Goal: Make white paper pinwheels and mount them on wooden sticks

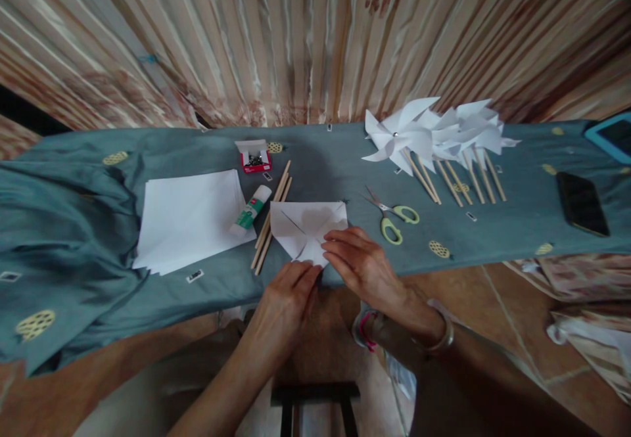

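A white paper square (296, 217) with slits cut toward its middle lies at the table's near edge, its near side curled inward. My left hand (288, 292) pinches the paper's near edge, the thumb hidden from view. From the right, my right hand (359, 263) holds the paper near its middle with bent fingers. Just left of the paper lie a few wooden sticks (266, 233) and a green and white glue stick (251, 210). Scissors with yellow-green handles (392, 217) rest open to the right of the paper.
A stack of white paper (190, 220) lies at left. Behind it stands an open red box of small metal pieces (256, 161). Finished paper pinwheels (409, 131) on sticks lie at back right. A black phone (583, 204) and a blue-edged tablet (614, 136) sit far right.
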The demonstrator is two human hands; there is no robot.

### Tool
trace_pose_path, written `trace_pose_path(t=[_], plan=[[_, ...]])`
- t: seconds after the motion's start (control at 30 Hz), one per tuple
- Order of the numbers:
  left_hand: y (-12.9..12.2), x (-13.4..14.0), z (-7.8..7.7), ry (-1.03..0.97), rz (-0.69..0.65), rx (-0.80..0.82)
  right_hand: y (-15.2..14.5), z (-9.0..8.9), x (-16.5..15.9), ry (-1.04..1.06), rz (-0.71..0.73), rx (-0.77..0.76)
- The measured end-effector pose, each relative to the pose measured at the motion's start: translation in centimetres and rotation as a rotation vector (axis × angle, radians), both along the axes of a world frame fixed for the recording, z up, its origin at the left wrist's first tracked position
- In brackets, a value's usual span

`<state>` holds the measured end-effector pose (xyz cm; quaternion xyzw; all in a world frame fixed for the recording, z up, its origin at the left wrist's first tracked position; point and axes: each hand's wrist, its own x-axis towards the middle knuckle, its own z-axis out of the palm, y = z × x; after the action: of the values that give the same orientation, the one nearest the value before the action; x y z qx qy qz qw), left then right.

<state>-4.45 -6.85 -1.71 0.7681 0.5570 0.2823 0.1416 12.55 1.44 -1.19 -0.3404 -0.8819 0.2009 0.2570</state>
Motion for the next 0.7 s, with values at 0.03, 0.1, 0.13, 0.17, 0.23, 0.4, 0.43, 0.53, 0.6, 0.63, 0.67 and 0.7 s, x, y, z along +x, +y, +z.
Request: trace_pose_path(t=[0.03, 0.1, 0.13, 0.17, 0.23, 0.4, 0.43, 0.53, 0.6, 0.63, 0.67, 0.7], plan=[[-0.01, -0.01, 0.02, -0.002, 0.004, -0.005, -0.12, -0.03, 0.03, -0.002, -0.004, 0.006], [-0.02, -0.02, 0.06, 0.001, 0.009, -0.019, -0.36, -0.12, 0.02, -0.011, 0.000, 0.013], [-0.02, -0.03, 0.06, 0.007, 0.013, -0.026, -0.46, -0.17, 0.00, -0.014, 0.008, 0.019], [0.00, -0.04, 0.06, 0.014, 0.016, -0.028, -0.55, -0.22, -0.04, -0.017, 0.016, 0.029], [0.04, -0.06, 0.02, 0.027, 0.023, -0.015, -0.67, -0.30, -0.12, -0.026, 0.023, 0.049], [0.07, -0.13, -0.23, 0.032, 0.027, 0.032, -0.74, -0.42, -0.29, -0.058, 0.022, 0.063], [0.05, -0.15, -0.28, 0.033, 0.024, 0.032, -0.76, -0.45, -0.31, -0.060, 0.024, 0.059], [0.01, -0.21, -0.35, 0.041, 0.034, 0.019, -0.85, -0.60, -0.34, -0.069, 0.028, 0.042], [0.02, -0.25, -0.31, 0.046, 0.041, 0.012, -0.91, -0.71, -0.35, -0.070, 0.025, 0.046], [0.05, -0.27, -0.28, 0.045, 0.040, 0.006, -0.94, -0.76, -0.36, -0.071, 0.024, 0.051], [0.07, -0.28, -0.26, 0.041, 0.040, 0.003, -0.96, -0.80, -0.37, -0.072, 0.023, 0.056], [0.10, -0.29, -0.24, 0.036, 0.037, 0.003, -0.97, -0.83, -0.39, -0.075, 0.024, 0.059]])
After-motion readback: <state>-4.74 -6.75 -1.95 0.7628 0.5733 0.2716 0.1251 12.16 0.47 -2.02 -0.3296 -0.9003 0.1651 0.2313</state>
